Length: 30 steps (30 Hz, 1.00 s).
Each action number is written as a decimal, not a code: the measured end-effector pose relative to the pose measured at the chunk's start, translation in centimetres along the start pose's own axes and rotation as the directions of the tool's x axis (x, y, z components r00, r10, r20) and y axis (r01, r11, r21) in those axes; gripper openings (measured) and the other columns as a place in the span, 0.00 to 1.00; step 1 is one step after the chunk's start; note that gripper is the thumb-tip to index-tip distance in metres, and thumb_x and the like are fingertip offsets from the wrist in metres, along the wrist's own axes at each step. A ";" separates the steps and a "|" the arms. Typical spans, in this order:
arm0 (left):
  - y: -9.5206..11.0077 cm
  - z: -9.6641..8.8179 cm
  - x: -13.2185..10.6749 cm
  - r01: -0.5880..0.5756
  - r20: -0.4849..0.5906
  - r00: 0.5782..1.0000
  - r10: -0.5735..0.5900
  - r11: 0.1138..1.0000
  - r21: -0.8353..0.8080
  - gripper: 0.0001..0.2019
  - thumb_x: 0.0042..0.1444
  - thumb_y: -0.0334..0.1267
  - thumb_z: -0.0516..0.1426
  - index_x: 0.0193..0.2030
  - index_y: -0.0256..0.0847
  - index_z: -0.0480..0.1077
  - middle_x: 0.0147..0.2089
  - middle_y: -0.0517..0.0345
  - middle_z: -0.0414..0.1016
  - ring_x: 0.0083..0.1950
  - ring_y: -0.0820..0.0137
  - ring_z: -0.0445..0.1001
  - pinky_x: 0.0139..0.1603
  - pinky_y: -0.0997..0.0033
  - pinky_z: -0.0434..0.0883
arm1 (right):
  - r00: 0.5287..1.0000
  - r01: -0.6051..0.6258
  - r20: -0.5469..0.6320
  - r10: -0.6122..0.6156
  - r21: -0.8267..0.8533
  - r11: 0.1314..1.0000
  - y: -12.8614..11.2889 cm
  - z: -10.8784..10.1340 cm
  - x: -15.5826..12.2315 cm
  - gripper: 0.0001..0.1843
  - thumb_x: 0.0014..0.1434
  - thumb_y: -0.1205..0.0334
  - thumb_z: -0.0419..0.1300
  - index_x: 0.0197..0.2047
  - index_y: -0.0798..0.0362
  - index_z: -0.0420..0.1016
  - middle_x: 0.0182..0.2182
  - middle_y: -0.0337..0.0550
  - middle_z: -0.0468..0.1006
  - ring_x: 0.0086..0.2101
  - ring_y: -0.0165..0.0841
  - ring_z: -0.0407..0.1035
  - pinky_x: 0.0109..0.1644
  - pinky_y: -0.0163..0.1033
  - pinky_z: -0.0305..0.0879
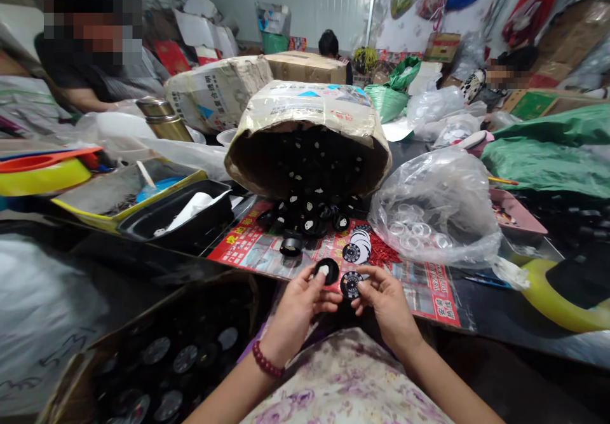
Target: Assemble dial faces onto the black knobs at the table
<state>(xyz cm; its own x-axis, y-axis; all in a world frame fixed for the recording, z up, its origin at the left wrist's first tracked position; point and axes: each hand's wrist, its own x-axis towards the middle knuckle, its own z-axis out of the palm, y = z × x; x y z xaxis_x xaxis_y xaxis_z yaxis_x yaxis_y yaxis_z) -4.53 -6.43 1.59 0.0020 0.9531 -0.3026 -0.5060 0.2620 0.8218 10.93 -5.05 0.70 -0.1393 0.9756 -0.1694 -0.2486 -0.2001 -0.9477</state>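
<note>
My left hand (305, 294) is closed round a round black case (326, 271), its thumb on a pale patch at the middle. Close beside it, my right hand (382, 295) pinches a black dial disc (350, 285) with white markings. The two pieces are apart, above the front edge of a red printed sheet (295, 268). Beyond them lies a fanned stack of dial discs (357, 246), with a heap of thin red pieces (385, 249) to its right. Several more black cases (291, 244) spill from the mouth of a tipped carton (314, 109).
A clear bag of transparent rings (412, 230) lies to the right, near a yellow tape roll (548, 297). At left are a black tray (190, 214) and a gold flask (164, 119). A box of finished-looking round pieces (183, 357) sits below left. Other people (328, 46) sit across the table.
</note>
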 end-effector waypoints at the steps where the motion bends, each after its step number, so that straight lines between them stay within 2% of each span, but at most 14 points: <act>1: -0.3 0.2 -0.2 0.018 0.051 0.998 -0.020 0.999 0.045 0.17 0.51 0.41 0.62 0.45 0.37 0.65 0.28 0.56 0.76 0.24 0.71 0.77 0.21 0.78 0.72 | 1.000 -0.015 0.008 0.015 -0.026 1.000 0.0 -0.1 0.0 0.17 0.48 0.57 0.64 0.40 0.54 0.71 0.20 0.34 0.71 0.19 0.28 0.67 0.20 0.32 0.62; 4: -0.8 0.6 -0.6 0.036 0.142 0.988 -0.053 0.992 0.123 0.21 0.49 0.44 0.62 0.47 0.37 0.65 0.28 0.58 0.75 0.22 0.72 0.75 0.18 0.79 0.69 | 1.000 0.009 0.015 -0.006 -0.168 0.986 -0.1 -0.6 -0.1 0.13 0.48 0.56 0.64 0.35 0.55 0.74 0.20 0.36 0.72 0.19 0.28 0.65 0.19 0.31 0.59; 7: -1.1 0.6 -0.6 0.019 0.160 0.986 -0.048 0.983 0.182 0.22 0.49 0.44 0.62 0.49 0.38 0.65 0.30 0.58 0.75 0.22 0.72 0.75 0.17 0.80 0.67 | 0.996 0.080 -0.008 -0.084 -0.243 0.967 -0.8 -1.2 -0.2 0.11 0.51 0.55 0.63 0.30 0.55 0.74 0.18 0.35 0.70 0.18 0.26 0.61 0.19 0.30 0.55; 13: -1.9 0.6 -0.5 -0.013 0.208 0.977 -0.048 0.959 0.284 0.22 0.50 0.43 0.61 0.51 0.40 0.65 0.30 0.59 0.75 0.19 0.74 0.72 0.16 0.80 0.66 | 0.993 0.116 0.048 -0.106 -0.365 0.924 -1.7 -0.6 -0.4 0.11 0.51 0.56 0.62 0.24 0.55 0.70 0.17 0.34 0.68 0.16 0.25 0.61 0.17 0.29 0.56; 18: -2.6 1.2 -0.7 -0.036 0.197 0.980 -0.024 0.954 0.296 0.21 0.55 0.43 0.57 0.54 0.41 0.59 0.27 0.60 0.74 0.19 0.74 0.72 0.14 0.81 0.64 | 0.999 -0.037 -0.037 0.030 -0.196 0.980 -0.9 0.1 -0.5 0.13 0.52 0.52 0.60 0.29 0.53 0.66 0.14 0.30 0.65 0.13 0.26 0.60 0.12 0.28 0.53; 20: -2.7 1.4 -0.7 -0.044 0.190 0.982 -0.014 0.954 0.297 0.21 0.55 0.42 0.57 0.54 0.42 0.58 0.27 0.61 0.74 0.19 0.74 0.71 0.14 0.81 0.63 | 0.999 -0.027 -0.042 0.018 -0.220 0.975 -0.8 0.0 -0.6 0.13 0.53 0.53 0.59 0.28 0.53 0.65 0.14 0.30 0.66 0.13 0.26 0.61 0.12 0.28 0.54; 23: -2.7 1.6 -0.8 -0.070 0.173 0.985 0.015 0.945 0.318 0.21 0.53 0.41 0.59 0.51 0.42 0.59 0.28 0.62 0.73 0.18 0.76 0.70 0.15 0.81 0.63 | 0.996 0.066 -0.036 -0.084 -0.349 0.935 -1.0 -0.4 -0.7 0.13 0.53 0.55 0.59 0.25 0.53 0.65 0.15 0.32 0.67 0.14 0.25 0.61 0.14 0.28 0.54; 25: -2.6 1.8 -0.8 -0.081 0.173 0.985 0.024 0.940 0.330 0.19 0.52 0.40 0.60 0.49 0.42 0.61 0.28 0.63 0.73 0.17 0.77 0.69 0.14 0.82 0.63 | 0.994 0.084 -0.037 -0.105 -0.379 0.921 -1.0 -0.5 -0.7 0.13 0.52 0.55 0.60 0.23 0.53 0.64 0.15 0.32 0.67 0.14 0.24 0.61 0.14 0.28 0.54; 30: -2.7 1.9 -0.7 -0.029 0.193 0.981 -0.029 0.957 0.290 0.18 0.54 0.43 0.57 0.49 0.41 0.59 0.25 0.63 0.72 0.17 0.75 0.69 0.13 0.82 0.63 | 0.994 -0.097 -0.064 0.090 -0.117 0.988 -0.4 -0.2 -0.5 0.14 0.50 0.51 0.59 0.26 0.51 0.62 0.13 0.31 0.66 0.12 0.28 0.61 0.11 0.29 0.54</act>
<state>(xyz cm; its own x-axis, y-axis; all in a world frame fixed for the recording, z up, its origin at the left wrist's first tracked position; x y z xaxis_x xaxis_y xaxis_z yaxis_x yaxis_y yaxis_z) -1.52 -7.50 0.54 0.1827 0.9565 -0.2275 -0.2340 0.2671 0.9348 11.27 -5.41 1.06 -0.0994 0.9573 -0.2714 -0.1198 -0.2823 -0.9518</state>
